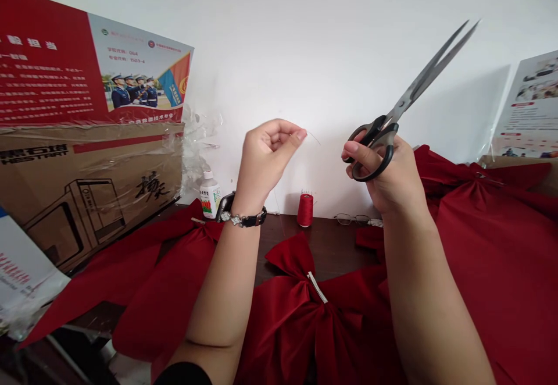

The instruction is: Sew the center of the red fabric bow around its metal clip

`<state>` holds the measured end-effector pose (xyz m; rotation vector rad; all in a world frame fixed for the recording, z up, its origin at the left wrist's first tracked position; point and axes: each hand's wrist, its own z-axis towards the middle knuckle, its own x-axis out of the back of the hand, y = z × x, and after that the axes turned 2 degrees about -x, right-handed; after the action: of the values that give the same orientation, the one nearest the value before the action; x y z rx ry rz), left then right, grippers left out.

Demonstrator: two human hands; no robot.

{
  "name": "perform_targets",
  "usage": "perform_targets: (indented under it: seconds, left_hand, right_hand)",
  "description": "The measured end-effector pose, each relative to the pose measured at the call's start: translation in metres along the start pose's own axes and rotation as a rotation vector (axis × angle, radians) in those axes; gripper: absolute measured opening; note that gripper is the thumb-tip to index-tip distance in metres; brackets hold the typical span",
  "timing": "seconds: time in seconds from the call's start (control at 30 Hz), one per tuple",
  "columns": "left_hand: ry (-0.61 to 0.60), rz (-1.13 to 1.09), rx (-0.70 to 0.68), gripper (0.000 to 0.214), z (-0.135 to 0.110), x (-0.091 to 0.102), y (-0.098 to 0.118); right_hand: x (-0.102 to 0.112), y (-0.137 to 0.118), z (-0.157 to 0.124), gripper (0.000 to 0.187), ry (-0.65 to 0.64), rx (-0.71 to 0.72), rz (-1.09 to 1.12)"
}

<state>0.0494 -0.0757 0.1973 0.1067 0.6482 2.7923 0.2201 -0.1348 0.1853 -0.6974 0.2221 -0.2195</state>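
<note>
Two hands are held high, away from a red fabric bow (300, 315): the left hand (265, 152) pinches a thread (314, 138) tight, and the right hand (375, 164) clenches open scissors (405, 103).

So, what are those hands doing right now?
Left hand pinching thin thread. Right hand gripping black-handled scissors. Red fabric bow below, nothing in the way.

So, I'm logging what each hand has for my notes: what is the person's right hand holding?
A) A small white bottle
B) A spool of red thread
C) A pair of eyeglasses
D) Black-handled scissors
D. The right hand grips the black-handled scissors by the finger loops, blades pointing up, while the left hand pinches a thin thread.
</note>
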Motion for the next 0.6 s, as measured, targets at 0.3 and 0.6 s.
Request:
perform_targets:
  seconds: [0.3,0.6]
  left_hand:
    - [0.365,0.011,-0.156,0.017,0.005,0.011,-0.005]
    - [0.452,0.084,-0.198,0.025,0.007,0.008,-0.017]
  right_hand:
    - [-0.005,-0.002,-0.005,0.037,-0.334,-0.090,-0.332]
    - [-0.007,0.001,-0.009,0.050,-0.527,-0.179,-0.420]
